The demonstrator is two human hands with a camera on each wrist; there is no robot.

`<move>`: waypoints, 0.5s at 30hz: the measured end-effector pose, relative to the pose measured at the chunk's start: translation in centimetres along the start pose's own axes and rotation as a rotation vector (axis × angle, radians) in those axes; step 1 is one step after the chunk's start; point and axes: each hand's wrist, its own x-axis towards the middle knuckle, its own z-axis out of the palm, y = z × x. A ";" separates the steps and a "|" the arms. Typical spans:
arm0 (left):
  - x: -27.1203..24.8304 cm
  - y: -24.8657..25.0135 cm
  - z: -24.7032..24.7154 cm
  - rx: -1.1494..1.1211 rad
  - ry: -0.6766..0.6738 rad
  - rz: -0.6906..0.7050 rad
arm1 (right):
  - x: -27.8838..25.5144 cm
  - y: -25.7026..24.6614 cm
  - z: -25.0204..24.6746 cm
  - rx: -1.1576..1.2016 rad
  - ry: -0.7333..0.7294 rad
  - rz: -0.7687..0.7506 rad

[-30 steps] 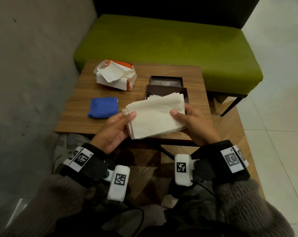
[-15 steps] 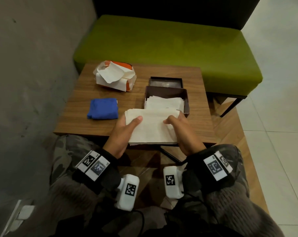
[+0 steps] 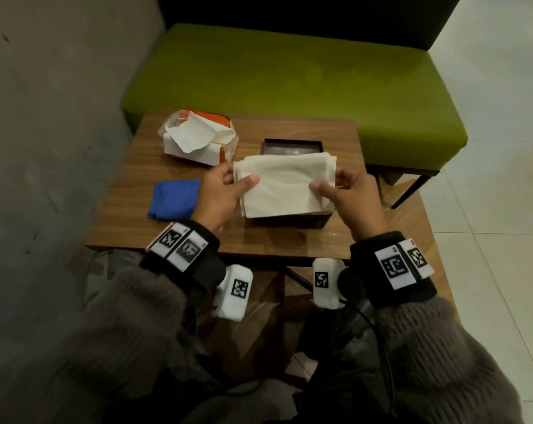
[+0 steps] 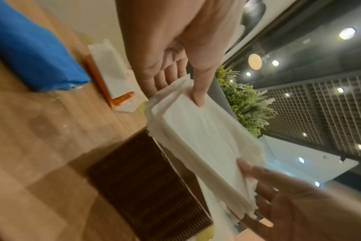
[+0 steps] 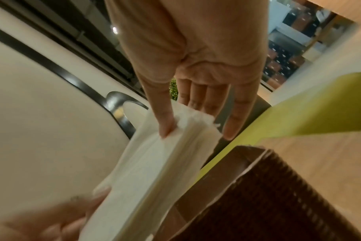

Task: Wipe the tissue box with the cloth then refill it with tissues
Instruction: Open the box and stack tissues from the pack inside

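Right, refill step: both hands hold the tissue stack (image 3: 285,186) over the open brown tissue box (image 3: 289,221), which sits on the worktop (image 3: 289,243) near its front edge. Left hand (image 3: 220,194) pinches the stack's left end, thumb on top, fingers (image 4: 161,78) underneath. Right hand (image 3: 349,195) pinches the right end the same way, thumb on top, fingers (image 5: 198,96) below. The stack is off the box and tilted, per the wrist views; whether its lower edge touches the rim, I can't tell.

The blue cloth (image 3: 174,198) lies folded to the left, untouched by either hand, so the wipe looks done.

To do this well, I'd judge:
- Square the stack first; its edges are fanned at both ends.
- Level it, align its long side with the box opening, then lower it straight.
- Keep the thumbs pressing until the sheets are inside the walls; loose sheets will catch the rim and fold.
- Slide the under fingers out last, one end at a time.

The box lid (image 3: 292,146) waits behind, and the orange tissue pack (image 3: 197,139) sits at back left.
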 end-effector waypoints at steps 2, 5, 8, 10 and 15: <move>1.9 0.6 0.9 0.111 0.014 0.120 | 1.2 -0.1 -0.1 -0.094 0.068 -0.091; 4.5 0.0 1.9 0.307 0.037 0.203 | 2.9 0.6 -0.4 -0.322 0.096 -0.154; 6.1 -1.5 2.2 0.470 0.064 0.208 | 4.0 2.4 -0.6 -0.513 0.055 -0.119; 6.7 -2.2 2.2 0.600 0.062 0.237 | 4.3 3.1 -0.7 -0.595 0.004 -0.068; 7.8 -2.3 2.3 0.976 -0.118 0.339 | 5.3 3.6 -0.8 -0.874 -0.157 0.009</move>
